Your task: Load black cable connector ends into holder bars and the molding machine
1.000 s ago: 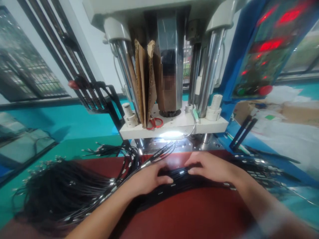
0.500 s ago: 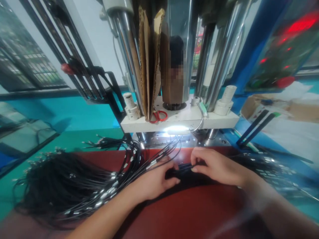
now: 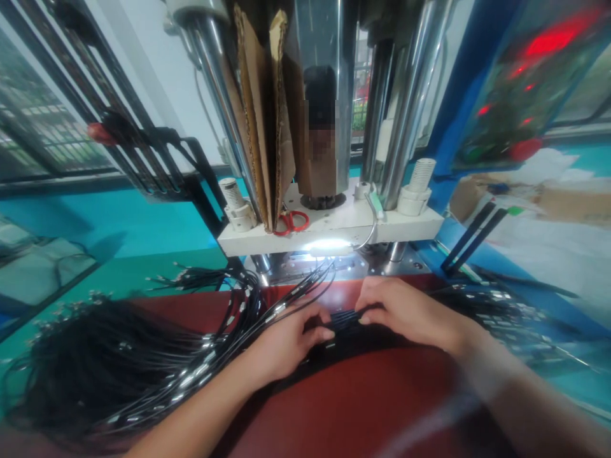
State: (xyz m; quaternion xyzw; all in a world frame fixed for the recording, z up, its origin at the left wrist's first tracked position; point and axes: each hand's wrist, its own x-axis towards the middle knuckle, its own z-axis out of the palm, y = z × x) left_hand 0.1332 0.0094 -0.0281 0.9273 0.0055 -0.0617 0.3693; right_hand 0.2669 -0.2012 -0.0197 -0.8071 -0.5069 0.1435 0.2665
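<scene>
A stretch of thin black cables (image 3: 346, 320) runs between my two hands, low in front of the machine. My left hand (image 3: 286, 340) is curled over these cables, thumb and fingers closing on them from the left. From the other side my right hand (image 3: 405, 312) pinches the same stretch between thumb and fingertips. Under and beside my left forearm spreads a large pile of black cables (image 3: 95, 362) with shiny metal ends and silver sleeves. A few cable ends reach toward the lit plate of the machine. The exact number of cables in each hand is hidden.
A white press plate (image 3: 382, 228) on steel columns stands ahead, with red-handled scissors (image 3: 292, 221) and folded cardboard (image 3: 260, 127) on it. A bright lamp (image 3: 329, 247) glows below. More cables (image 3: 496, 302) lie right. The work surface (image 3: 372, 401) is dark red.
The whole view has shifted, so the machine and cables appear slightly further left. Both hands stay at the black cables, with little change in their grip.
</scene>
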